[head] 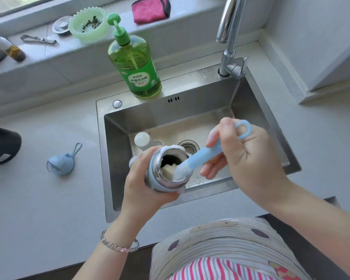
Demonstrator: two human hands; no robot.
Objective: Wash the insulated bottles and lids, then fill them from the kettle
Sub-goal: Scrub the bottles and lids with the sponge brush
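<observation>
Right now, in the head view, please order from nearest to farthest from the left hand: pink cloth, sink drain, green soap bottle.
From the left hand, gripping the insulated bottle:
1. Sink drain, in the sink, right of the hand.
2. Green soap bottle, standing just behind the sink.
3. Pink cloth, on the windowsill, farthest back.

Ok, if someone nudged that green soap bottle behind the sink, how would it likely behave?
The soap bottle looks nearly full, so probably heavy for its size and steady. It is tall with a pump on top, so a push up high might tip it. Its smooth plastic would likely be slippery if wet.
</observation>
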